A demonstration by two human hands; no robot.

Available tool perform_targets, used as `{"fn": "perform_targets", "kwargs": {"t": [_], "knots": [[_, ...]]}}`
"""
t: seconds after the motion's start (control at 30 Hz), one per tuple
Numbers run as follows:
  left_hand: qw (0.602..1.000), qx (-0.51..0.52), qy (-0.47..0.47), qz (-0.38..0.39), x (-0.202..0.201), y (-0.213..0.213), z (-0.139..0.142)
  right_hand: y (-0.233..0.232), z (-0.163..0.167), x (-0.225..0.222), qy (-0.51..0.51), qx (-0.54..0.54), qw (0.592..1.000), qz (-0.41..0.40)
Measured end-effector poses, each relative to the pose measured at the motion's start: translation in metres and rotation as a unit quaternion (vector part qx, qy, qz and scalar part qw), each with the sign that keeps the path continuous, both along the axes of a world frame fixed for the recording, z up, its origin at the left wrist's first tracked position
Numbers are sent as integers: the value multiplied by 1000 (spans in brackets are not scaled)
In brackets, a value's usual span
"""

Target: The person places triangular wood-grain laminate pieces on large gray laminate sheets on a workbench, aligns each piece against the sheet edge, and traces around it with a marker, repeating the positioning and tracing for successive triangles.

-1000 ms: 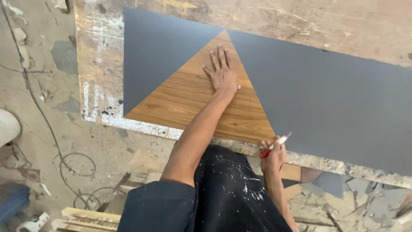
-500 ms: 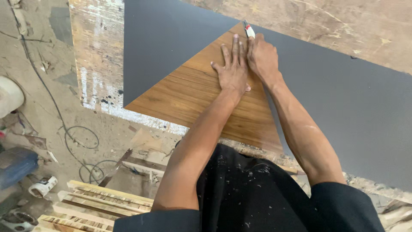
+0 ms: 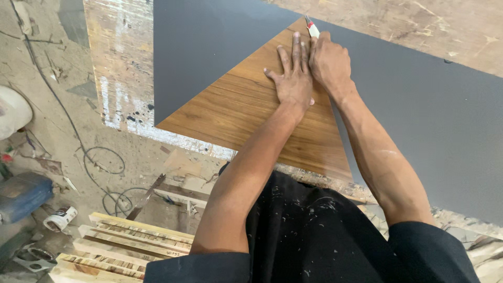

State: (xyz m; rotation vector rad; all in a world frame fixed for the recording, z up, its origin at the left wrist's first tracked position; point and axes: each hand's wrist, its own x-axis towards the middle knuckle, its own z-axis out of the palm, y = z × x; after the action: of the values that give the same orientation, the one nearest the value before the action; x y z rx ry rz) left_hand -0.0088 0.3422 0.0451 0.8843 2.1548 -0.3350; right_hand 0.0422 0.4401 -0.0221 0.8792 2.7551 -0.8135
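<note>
A triangular wood-grain laminate piece (image 3: 241, 112) lies on a large dark grey sheet (image 3: 435, 120) on a worn plywood workbench (image 3: 120, 57). My left hand (image 3: 292, 78) presses flat on the triangle near its top corner, fingers spread. My right hand (image 3: 330, 63) sits right beside it, closed around a red and white utility knife (image 3: 312, 27) whose tip rests at the triangle's apex, along its right edge.
On the dusty floor at left lie a blue canister (image 3: 21, 195), a tape roll (image 3: 58, 218), black cables (image 3: 102, 162) and stacked wooden slats (image 3: 126, 241). A white round object (image 3: 11, 110) sits at the left edge. My black, dust-flecked shirt (image 3: 314, 236) fills the bottom.
My right hand came up from the bench's near edge with the knife to the triangle's apex, beside my left hand. The view has shifted slightly closer since half a second ago.
</note>
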Motion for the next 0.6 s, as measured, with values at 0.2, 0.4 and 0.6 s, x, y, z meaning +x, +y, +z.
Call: {"fn": "perform_targets", "kwargs": {"t": [0.2,0.4,0.6], "knots": [[1000,0,4,-2,-1,-3,-1,5,12,-13,-116,-6,993,8],[1000,-1,-11,-13,-4,-4,6,9,17,-20,-125,-14,992,1],[1000,-9,-11,-9,-5,-2,6,4,16,-13,-146,-43,988,-5]]}}
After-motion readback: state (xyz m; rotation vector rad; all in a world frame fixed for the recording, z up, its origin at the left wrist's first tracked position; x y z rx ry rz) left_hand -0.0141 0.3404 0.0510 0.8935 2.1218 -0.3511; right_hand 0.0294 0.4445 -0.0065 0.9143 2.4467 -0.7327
